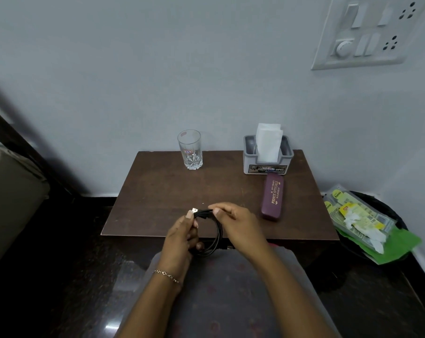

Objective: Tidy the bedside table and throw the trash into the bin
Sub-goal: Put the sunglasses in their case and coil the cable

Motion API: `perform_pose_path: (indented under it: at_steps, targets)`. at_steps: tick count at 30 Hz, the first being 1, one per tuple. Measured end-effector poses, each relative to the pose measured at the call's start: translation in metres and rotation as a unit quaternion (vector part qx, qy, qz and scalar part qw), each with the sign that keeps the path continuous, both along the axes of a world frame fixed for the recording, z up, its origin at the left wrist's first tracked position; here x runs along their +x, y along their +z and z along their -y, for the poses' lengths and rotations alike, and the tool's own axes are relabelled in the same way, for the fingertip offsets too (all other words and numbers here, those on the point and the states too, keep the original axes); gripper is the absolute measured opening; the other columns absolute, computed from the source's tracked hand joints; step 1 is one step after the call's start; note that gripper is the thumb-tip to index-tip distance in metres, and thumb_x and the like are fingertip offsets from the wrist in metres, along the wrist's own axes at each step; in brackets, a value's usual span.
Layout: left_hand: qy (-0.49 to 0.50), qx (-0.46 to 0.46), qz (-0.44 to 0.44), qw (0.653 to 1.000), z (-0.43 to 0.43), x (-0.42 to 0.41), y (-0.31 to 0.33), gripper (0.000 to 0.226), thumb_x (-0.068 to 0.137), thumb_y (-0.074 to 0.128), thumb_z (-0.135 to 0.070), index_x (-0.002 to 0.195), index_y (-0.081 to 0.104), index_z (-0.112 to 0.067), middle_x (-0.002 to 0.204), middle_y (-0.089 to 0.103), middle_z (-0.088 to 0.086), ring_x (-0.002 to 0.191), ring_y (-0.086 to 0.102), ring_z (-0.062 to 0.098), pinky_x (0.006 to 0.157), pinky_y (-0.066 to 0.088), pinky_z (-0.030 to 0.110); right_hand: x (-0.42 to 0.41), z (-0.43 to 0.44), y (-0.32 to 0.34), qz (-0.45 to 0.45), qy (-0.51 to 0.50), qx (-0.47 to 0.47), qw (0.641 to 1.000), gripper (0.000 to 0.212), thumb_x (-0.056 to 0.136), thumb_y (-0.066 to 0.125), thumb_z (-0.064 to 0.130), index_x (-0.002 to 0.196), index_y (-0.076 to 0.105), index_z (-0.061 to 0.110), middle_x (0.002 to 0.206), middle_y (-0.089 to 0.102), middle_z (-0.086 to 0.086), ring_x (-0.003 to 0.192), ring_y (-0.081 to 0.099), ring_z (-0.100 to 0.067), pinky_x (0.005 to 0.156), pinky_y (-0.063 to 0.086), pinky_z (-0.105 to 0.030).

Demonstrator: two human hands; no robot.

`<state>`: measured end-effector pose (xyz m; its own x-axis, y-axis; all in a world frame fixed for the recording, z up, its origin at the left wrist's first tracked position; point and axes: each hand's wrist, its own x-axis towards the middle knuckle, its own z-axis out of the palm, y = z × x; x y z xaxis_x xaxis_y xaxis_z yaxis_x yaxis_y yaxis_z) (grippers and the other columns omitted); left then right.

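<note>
A coiled black cable (217, 231) with a silver USB plug hangs over the front edge of the brown bedside table (157, 191). My left hand (179, 237) grips the coil near the plug, and my right hand (238, 220) pinches the strands at the top of the loop. On the table stand an empty glass (190, 150) at the back, a grey tissue holder (267, 154) with white tissues at the back right, and a maroon spectacle case (272, 196) in front of it. A black bin (387, 223) on the floor to the right holds wrappers and crumpled tissue.
A white wall runs behind the table, with a switch panel (367, 32) high on the right. A beige bed edge (11, 196) lies at the left. The floor is dark polished stone.
</note>
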<state>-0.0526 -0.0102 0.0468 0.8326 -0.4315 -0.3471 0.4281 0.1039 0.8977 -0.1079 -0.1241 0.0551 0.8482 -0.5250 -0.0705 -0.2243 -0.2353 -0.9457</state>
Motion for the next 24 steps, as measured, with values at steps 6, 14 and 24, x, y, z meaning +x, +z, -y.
perform_pose_path:
  at_steps: [6, 14, 24]
  targets:
    - [-0.005, -0.025, -0.009, 1.000, 0.001, 0.005, -0.005, 0.031, 0.095, 0.041, -0.024, 0.067, 0.045, -0.011, 0.041, 0.026, -0.010, 0.033, 0.021, 0.002, 0.038, 0.030, 0.017, 0.003, -0.006, -0.009, 0.048, -0.016, -0.249, 0.967, 0.025, 0.091, 0.050, 0.011, 0.107, 0.066, 0.022, 0.104, 0.069, 0.008, 0.094, 0.061, -0.005, 0.077, 0.039, -0.010]
    - [0.074, -0.216, -0.089, 0.970, -0.005, 0.012, -0.012, 0.032, 0.096, 0.037, -0.031, 0.068, 0.045, -0.017, 0.042, 0.025, -0.011, 0.033, 0.022, 0.004, 0.046, 0.037, 0.016, 0.004, -0.014, -0.004, 0.030, -0.055, 0.409, 0.910, 0.031, 0.094, 0.052, 0.014, 0.124, 0.047, 0.010, 0.108, 0.062, -0.009, 0.091, 0.065, -0.019, 0.085, 0.056, -0.037]
    - [0.009, -0.295, -0.149, 0.944, -0.006, 0.013, -0.012, 0.037, 0.091, 0.040, -0.032, 0.057, 0.048, -0.018, 0.042, 0.029, -0.009, 0.031, 0.025, 0.005, 0.046, 0.040, 0.017, 0.003, -0.008, -0.011, 0.027, -0.095, 0.590, 0.802, 0.010, 0.090, 0.055, 0.009, 0.097, 0.062, 0.012, 0.079, 0.073, 0.000, 0.071, 0.070, -0.010, 0.068, 0.052, -0.028]
